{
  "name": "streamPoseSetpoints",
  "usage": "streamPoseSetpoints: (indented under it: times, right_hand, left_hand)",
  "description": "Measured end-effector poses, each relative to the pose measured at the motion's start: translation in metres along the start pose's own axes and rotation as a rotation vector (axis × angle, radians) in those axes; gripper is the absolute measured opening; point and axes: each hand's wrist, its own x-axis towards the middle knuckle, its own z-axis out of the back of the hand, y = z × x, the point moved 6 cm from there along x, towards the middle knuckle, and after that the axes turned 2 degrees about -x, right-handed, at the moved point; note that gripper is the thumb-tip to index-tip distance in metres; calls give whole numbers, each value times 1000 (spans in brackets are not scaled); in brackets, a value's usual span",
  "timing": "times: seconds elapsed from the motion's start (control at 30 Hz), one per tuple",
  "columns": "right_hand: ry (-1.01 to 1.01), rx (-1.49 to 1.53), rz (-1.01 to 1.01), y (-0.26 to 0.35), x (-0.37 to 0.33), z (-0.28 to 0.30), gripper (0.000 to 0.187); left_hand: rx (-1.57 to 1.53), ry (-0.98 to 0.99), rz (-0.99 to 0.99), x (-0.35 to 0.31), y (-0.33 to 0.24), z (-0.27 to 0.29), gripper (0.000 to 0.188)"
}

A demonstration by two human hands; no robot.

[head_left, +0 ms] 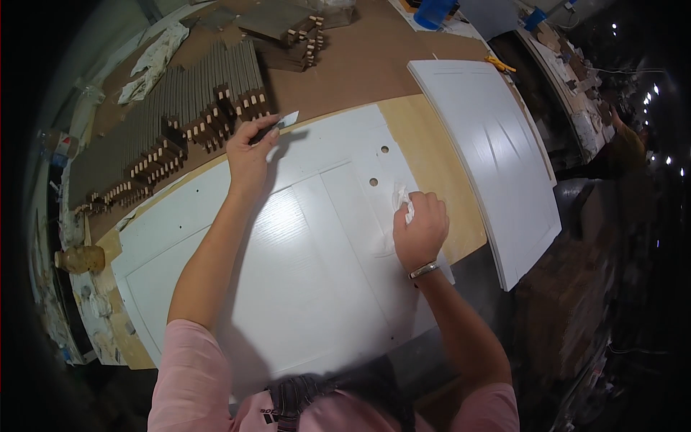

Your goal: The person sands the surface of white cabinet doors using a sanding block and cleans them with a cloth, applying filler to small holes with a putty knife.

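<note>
A large white panel door (pixel 317 288) with grooved frame lines lies flat in front of me. Two round holes show near its right end, and a few small dark holes dot its edges. My left hand (pixel 250 153) is over the far edge of the door, its fingers pinching a small flat whitish piece (pixel 289 119) with a straight edge; what exactly it is I cannot make out. Toward the right end, my right hand (pixel 421 229) is closed on a crumpled white rag (pixel 403 203), which touches the door's surface. A bracelet circles the right wrist.
Brown slats with pale dowel ends (pixel 209 93) stand in rows beyond the door, with more brown boards (pixel 277 25) behind. White panels (pixel 489 137) are stacked at right, near a yellow-handled tool (pixel 500 64). A jar (pixel 80 259) stands at left; a blue container (pixel 434 13) at back.
</note>
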Motion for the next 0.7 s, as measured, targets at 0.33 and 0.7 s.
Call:
streamPoseSetpoints:
  times: [0.33,0.7]
  right_hand:
    - [213,81,647,163,64,-70,14]
    - [75,103,415,74,94,-44,12]
  left_hand:
    - [71,-138,-162,-3,-2,12,23]
    - [17,-149,-146,-7,-9,8,22]
